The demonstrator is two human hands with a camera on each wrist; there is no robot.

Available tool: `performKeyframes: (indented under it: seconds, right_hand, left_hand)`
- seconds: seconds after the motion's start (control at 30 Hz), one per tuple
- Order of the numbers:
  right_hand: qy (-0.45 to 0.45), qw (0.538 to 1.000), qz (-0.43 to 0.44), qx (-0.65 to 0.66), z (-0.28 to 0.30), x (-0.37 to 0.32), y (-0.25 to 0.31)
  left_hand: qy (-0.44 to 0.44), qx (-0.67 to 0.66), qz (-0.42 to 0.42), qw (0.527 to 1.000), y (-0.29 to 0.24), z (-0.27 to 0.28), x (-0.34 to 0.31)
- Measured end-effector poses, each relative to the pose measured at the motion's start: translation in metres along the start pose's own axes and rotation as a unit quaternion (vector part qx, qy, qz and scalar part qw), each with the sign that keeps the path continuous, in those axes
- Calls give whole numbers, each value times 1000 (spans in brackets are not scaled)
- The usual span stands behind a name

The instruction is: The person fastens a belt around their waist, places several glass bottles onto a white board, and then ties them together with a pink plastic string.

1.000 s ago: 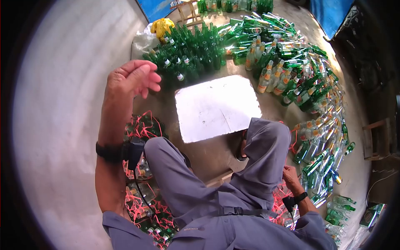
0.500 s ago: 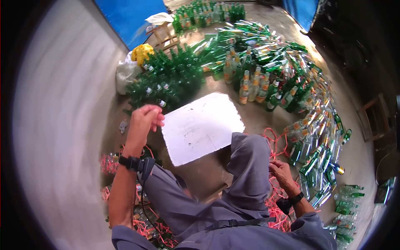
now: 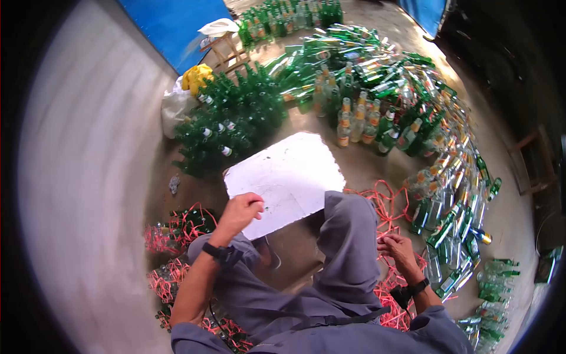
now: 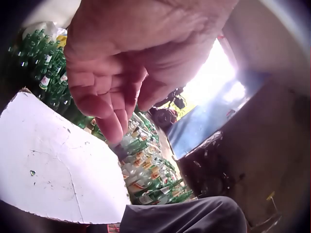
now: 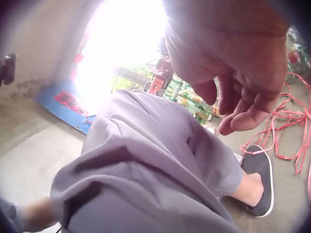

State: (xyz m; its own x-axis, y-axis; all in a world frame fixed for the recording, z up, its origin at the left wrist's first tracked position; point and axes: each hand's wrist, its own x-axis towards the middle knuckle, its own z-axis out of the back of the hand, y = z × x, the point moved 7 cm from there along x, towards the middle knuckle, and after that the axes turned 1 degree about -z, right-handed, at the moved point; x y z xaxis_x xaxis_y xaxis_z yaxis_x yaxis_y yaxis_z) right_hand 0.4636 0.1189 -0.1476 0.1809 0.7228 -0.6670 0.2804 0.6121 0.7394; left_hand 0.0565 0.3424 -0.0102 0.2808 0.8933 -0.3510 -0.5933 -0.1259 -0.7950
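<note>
In the head view the left hand point(image 3: 240, 213) hangs over the near left edge of a white board point(image 3: 289, 171), its fingers loosely bent and holding nothing. The left wrist view shows that hand point(image 4: 131, 68) from the palm side, fingers relaxed, with the board point(image 4: 58, 160) beyond. Beside the right knee is the right hand point(image 3: 400, 250), above a tangle of red strips point(image 3: 386, 206). In the right wrist view its fingers point(image 5: 243, 109) droop in a loose curl with nothing between them, and red strips point(image 5: 286, 131) lie on the floor past them.
Green bottles point(image 3: 242, 112) stand behind the board at the left. A long heap of bottles point(image 3: 436, 118) curves along the right. Bottles wrapped in red strips point(image 3: 168, 277) lie by the left leg. A yellow bag point(image 3: 196, 78), a wooden stool point(image 3: 227, 53) and a wooden frame point(image 3: 533, 162) are farther off.
The left hand has come down and inward from beyond the board's left side to over its near edge. The right hand stays beside the knee. The head view has shifted, showing more red strips.
</note>
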Motion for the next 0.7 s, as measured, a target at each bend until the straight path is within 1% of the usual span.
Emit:
performKeyframes:
  seconds: [0.03,0.1,0.13,0.2,0.23,0.3,0.33,0.37,0.4,0.43,0.47,0.5,0.53,0.57,0.63,0.67,0.7]
  right_hand:
    - [-16,1000,-1,2,2,0,0]
    - [-11,1000,4,4,-1,4,9]
    - [-17,999,28,1,-3,2,23]
    - [-22,997,79,-7,-11,-5,56]
    - [-19,995,99,-12,-16,-7,76]
    - [-18,989,138,-44,-29,-13,119]
    - [-19,986,155,-60,-38,-16,141]
    - [-1,980,180,-86,-46,-18,163]
    - [3,976,192,-106,-60,-23,186]
    - [5,971,202,-125,-76,-28,208]
    - [4,970,203,-130,-90,-29,227]
    - [14,961,221,-163,-108,-30,246]
    - [21,951,238,-195,-125,-31,263]
    - [16,951,238,-198,-142,-32,277]
    - [70,912,295,-277,-190,-35,305]
    - [68,910,295,-282,-208,-31,313]
    - [111,894,294,-320,-231,-27,317]
  left_hand:
    - [4,44,-5,999,0,-6,0]
    - [0,178,-126,976,13,-13,7]
    - [-11,175,-119,977,14,-12,7]
    - [-7,164,-152,975,11,-21,9]
    - [-16,158,-147,976,12,-23,11]
    - [-3,155,-185,970,4,-28,12]
    - [-10,151,-184,971,-3,-28,12]
    - [4,124,-193,973,-10,-30,10]
    - [19,98,-203,974,-17,-32,8]
    - [17,93,-204,974,-20,-33,8]
    - [13,85,-229,970,-26,-34,7]
    - [11,76,-253,964,-31,-34,6]
    - [15,72,-259,963,-35,-34,6]
    - [17,68,-263,962,-35,-34,8]
    - [15,10,-243,970,-29,-32,11]
    - [14,5,-245,969,-27,-33,10]
    - [-7,-19,-229,973,-22,-30,11]
